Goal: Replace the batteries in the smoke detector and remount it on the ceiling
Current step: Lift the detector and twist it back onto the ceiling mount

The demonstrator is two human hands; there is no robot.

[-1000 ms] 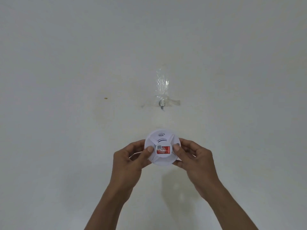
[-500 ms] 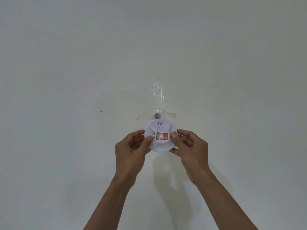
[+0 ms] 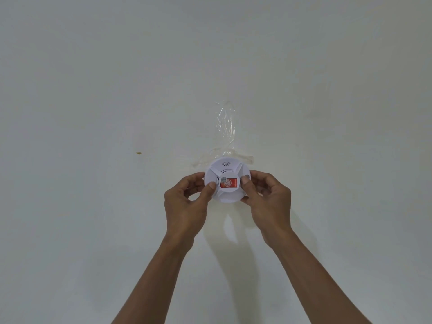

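Observation:
A round white smoke detector point(image 3: 228, 169) with a red label at its middle is held up against the white ceiling point(image 3: 93, 90). My left hand point(image 3: 187, 204) grips its left rim with thumb and fingers. On the right rim, my right hand point(image 3: 268, 202) holds it the same way. Strips of clear tape point(image 3: 225, 123) stick to the ceiling just above the detector, and the detector's top edge covers the spot where the tape strips cross. The small metal fastener there is hidden behind the detector.
A small brown mark point(image 3: 138, 153) sits on the ceiling to the left. The detector and my arms cast a shadow point(image 3: 230, 225) on the ceiling below the detector.
Both hands have carried the detector upward toward the taped spot. It now covers the small grey fastener that was visible above it before.

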